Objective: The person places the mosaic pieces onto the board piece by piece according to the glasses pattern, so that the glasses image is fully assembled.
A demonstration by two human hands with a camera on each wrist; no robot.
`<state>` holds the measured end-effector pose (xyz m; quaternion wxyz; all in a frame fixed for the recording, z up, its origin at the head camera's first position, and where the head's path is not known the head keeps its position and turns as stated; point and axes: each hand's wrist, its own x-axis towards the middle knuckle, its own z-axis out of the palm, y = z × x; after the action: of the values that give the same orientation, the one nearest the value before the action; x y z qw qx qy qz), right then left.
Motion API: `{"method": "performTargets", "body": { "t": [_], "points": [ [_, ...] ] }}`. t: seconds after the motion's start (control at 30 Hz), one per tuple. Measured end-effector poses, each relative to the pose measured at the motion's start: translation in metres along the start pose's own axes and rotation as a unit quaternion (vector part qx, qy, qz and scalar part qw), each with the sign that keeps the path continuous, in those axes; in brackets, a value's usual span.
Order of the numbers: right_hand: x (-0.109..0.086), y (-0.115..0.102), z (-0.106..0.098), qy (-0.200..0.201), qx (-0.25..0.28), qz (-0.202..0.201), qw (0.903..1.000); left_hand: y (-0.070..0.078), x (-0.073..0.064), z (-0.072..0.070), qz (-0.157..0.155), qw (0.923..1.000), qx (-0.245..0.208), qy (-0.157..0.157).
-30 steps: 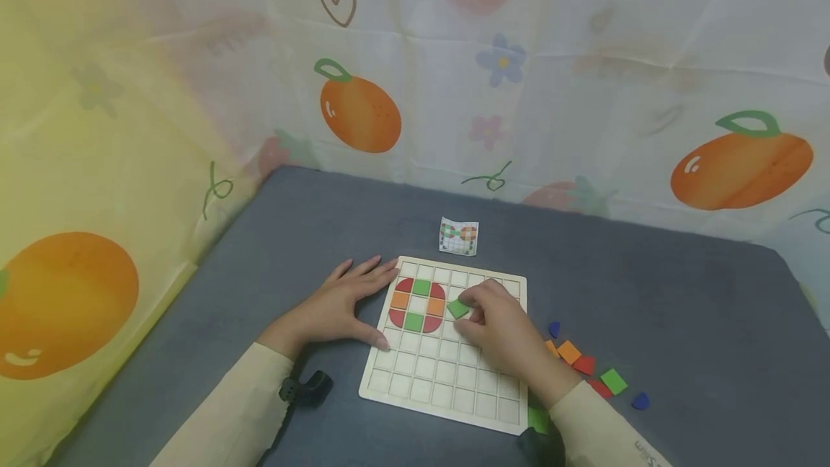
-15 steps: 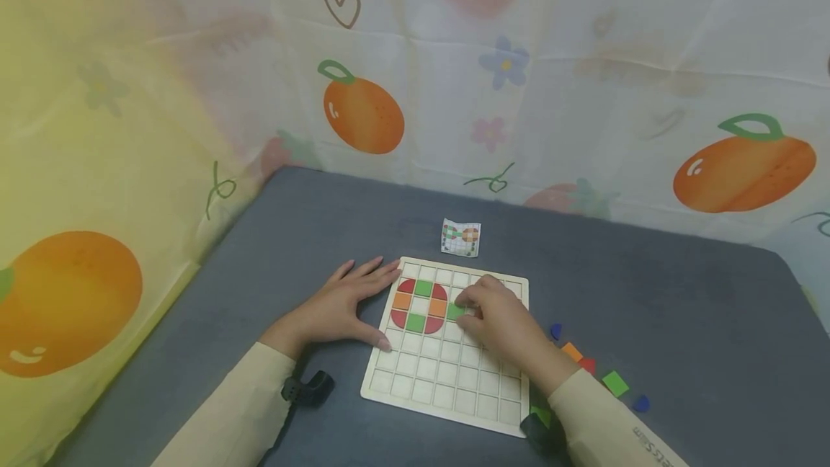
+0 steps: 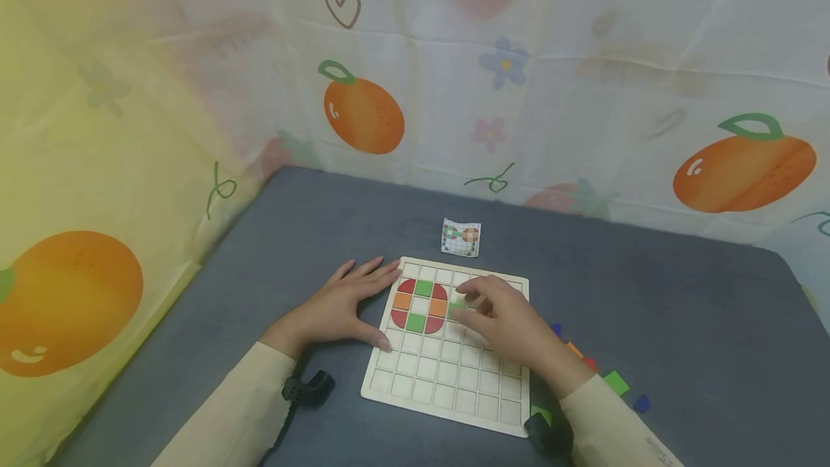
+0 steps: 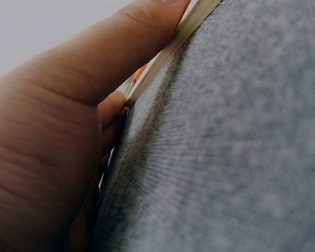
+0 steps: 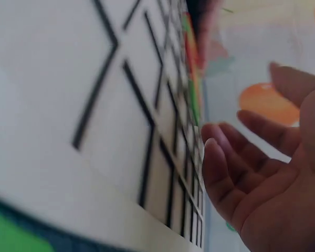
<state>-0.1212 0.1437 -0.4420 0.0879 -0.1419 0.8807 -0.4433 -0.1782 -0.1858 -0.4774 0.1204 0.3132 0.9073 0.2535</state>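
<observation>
A pale wooden grid board [image 3: 447, 409] lies on the grey table. On its upper left, a ring of red, green and orange pieces surrounds a bare cell. Just right of that ring sits a green square tile [image 3: 455, 306], partly covered by my right hand [image 3: 506, 323]. That hand hovers over the board with thumb and fingers apart and nothing between them, as the right wrist view also shows. My left hand [image 3: 333, 312] lies at the board's left edge, fingers spread, with the thumb [image 4: 131, 31] against the rim in the left wrist view.
A small printed card [image 3: 461, 238] with a coloured pattern lies behind the board. Right of the board are loose pieces, including a green square [image 3: 616, 383] and a blue piece [image 3: 642, 403]. Another green piece [image 3: 541, 415] shows near the right wrist. A fruit-patterned cloth [image 3: 415, 92] hangs behind.
My right hand lowered the green square tile into a cell beside the ring, then let go and drew slightly right with its fingers parted. The left hand stayed in place.
</observation>
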Motion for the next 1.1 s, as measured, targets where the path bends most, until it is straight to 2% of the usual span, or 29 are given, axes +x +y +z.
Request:
{"method": "performTargets", "body": {
  "t": [0.17, 0.33, 0.53, 0.7, 0.8, 0.87, 1.0, 1.1],
  "points": [
    [-0.014, -0.003, -0.016, 0.014, 0.072, -0.008, 0.9973, 0.001, -0.002, -0.001, 0.012, 0.9999, -0.01, 0.005],
    [-0.03, 0.001, -0.03, 0.034, 0.141, -0.054, 0.988, 0.001, -0.003, -0.002, 0.013, 0.9998, -0.011, 0.006],
    [-0.055, 0.019, -0.046, 0.039, 0.196, -0.128, 0.9714, 0.002, -0.002, -0.003, 0.005, 0.9999, -0.01, 0.002],
    [-0.077, 0.041, -0.062, 0.052, 0.222, -0.146, 0.9626, 0.003, -0.002, -0.003, 0.0, 1.0, -0.009, -0.001],
    [-0.088, 0.055, -0.069, 0.078, 0.224, -0.135, 0.9621, 0.0, -0.001, -0.002, 0.001, 1.0, -0.006, -0.001],
    [-0.094, 0.064, -0.073, 0.097, 0.223, -0.114, 0.9633, -0.001, -0.001, -0.001, 0.001, 1.0, -0.006, 0.0],
    [-0.102, 0.078, -0.077, 0.123, 0.193, -0.06, 0.9717, -0.001, 0.0, 0.0, 0.002, 1.0, -0.008, 0.001],
    [-0.104, 0.087, -0.078, 0.126, 0.149, -0.029, 0.9803, 0.0, 0.0, 0.0, -0.001, 1.0, -0.003, -0.001]
  ]
}}
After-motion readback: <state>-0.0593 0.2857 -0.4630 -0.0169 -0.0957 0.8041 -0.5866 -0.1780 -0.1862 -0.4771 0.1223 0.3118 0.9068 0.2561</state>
